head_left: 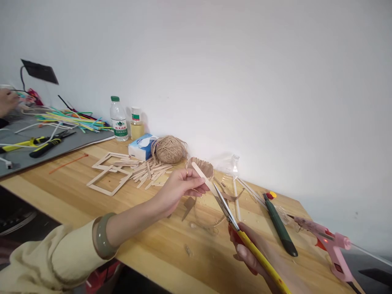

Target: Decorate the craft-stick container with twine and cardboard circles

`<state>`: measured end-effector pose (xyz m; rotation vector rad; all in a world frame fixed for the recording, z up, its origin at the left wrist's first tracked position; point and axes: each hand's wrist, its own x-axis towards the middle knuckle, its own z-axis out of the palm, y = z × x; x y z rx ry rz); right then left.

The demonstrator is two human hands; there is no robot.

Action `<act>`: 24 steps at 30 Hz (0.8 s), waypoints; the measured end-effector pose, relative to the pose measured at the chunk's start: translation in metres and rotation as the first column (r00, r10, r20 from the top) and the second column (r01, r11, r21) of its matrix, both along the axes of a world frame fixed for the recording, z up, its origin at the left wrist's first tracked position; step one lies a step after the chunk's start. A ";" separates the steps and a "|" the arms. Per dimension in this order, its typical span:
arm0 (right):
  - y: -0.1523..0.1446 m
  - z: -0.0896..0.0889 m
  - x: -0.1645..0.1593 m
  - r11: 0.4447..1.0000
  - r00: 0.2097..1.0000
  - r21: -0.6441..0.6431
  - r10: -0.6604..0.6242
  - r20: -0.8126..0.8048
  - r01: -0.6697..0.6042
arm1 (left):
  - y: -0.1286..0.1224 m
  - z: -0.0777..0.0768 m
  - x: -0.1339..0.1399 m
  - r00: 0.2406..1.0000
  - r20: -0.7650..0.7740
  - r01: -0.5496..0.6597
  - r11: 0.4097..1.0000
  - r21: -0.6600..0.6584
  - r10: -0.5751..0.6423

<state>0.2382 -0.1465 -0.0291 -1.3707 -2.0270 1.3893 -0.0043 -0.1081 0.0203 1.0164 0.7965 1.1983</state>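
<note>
Left hand [186,183] has a wooden craft stick [199,172] pinched between thumb and fingers, with the rounded end poking up past the fingertips. Right hand [248,255] is wrapped around the handles of yellow-handled scissors [226,209], blades pointing up at the stick's lower end. The blades overlap the stick from this angle, but I can't tell if it's actually between them. All this is happening above a wooden surface [171,255], with a brown scalloped-edge piece [204,166] just behind the left hand. Back of that there's a ball of twine [169,150] touching a blue and white tissue pack [141,148], plus a messy pile of craft sticks [153,170] and a couple of square stick frames [99,188] off to the left. Green-capped water bottle [119,122] is near the wall. Over on the right, a dark green utility knife [280,226] lies near a pink glue gun [330,237] with a little red light glowing. Far left, a co-worker's hand [7,101] is near some colorful pipe cleaners [73,119].
</note>
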 end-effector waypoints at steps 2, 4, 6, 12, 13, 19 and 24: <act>-0.001 0.003 -0.002 1.000 1.000 0.002 0.002 -0.004 -0.002 | -0.001 0.000 0.002 1.000 -0.004 0.012 1.000 -0.007 -0.012; -0.003 0.007 -0.005 1.000 1.000 0.000 -0.003 0.001 0.003 | -0.003 0.000 0.003 1.000 -0.012 0.017 1.000 -0.011 -0.017; -0.005 0.011 -0.007 1.000 1.000 0.006 -0.014 0.011 0.014 | -0.003 0.001 0.004 1.000 -0.025 0.016 1.000 -0.014 -0.017; -0.005 0.015 -0.009 1.000 1.000 -0.013 -0.010 0.024 0.011 | -0.004 0.001 0.003 0.999 -0.038 0.026 1.000 -0.002 -0.026; -0.005 0.014 -0.010 1.000 1.000 -0.006 -0.016 0.020 0.016 | -0.004 0.002 0.003 0.999 -0.038 0.025 1.000 -0.002 -0.025; -0.012 0.013 -0.019 0.994 0.997 0.078 -0.073 0.015 0.071 | -0.005 0.002 0.003 0.998 -0.058 0.017 1.000 0.003 -0.017; -0.017 0.018 -0.020 0.992 0.994 0.101 -0.077 0.074 0.070 | -0.005 0.002 0.002 0.996 -0.086 0.015 1.000 0.021 -0.014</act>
